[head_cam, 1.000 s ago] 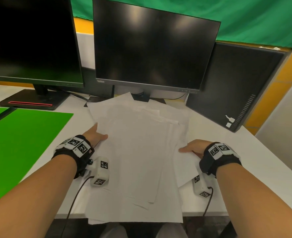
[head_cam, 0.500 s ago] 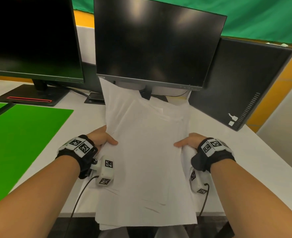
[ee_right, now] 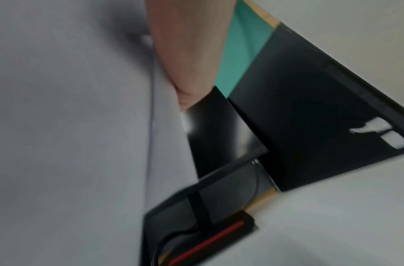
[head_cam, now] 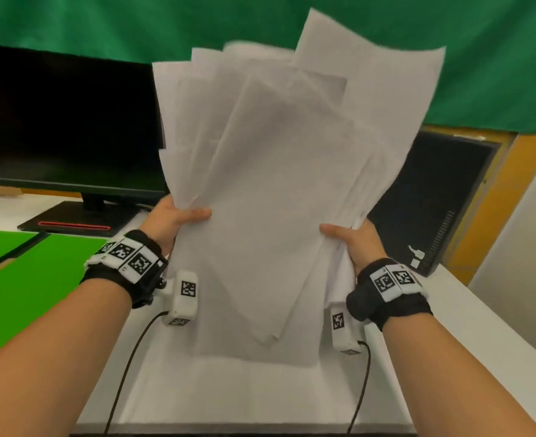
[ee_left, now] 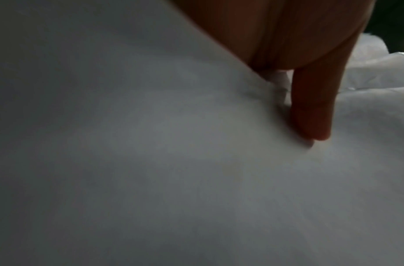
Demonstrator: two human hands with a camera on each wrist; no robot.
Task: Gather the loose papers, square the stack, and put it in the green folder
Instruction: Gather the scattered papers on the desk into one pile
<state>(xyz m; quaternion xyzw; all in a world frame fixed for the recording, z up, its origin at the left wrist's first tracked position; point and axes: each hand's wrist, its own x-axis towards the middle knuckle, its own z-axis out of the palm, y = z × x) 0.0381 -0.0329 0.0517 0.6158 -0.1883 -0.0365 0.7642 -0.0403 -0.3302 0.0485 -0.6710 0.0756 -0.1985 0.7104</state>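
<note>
An uneven stack of white papers (head_cam: 279, 190) stands upright above the white desk (head_cam: 228, 392), its sheets fanned out at the top. My left hand (head_cam: 178, 216) grips the stack's left edge, thumb across the front sheet. My right hand (head_cam: 351, 238) grips the right edge the same way. The fingers behind the sheets are hidden. The open green folder (head_cam: 30, 291) lies flat at the desk's left. In the left wrist view a finger (ee_left: 314, 108) presses on the paper (ee_left: 150, 144). The right wrist view shows my hand (ee_right: 191, 59) against the papers (ee_right: 71, 126).
A black monitor (head_cam: 65, 121) on its stand (head_cam: 71, 222) is behind the folder on the left. A black computer case (head_cam: 430, 200) leans at the right rear. Green cloth (head_cam: 102, 23) hangs behind. The papers hide the middle monitor.
Both hands have lifted the papers off the desk and tipped them upright. The stack, flat a second ago, now stands in front of the middle monitor.
</note>
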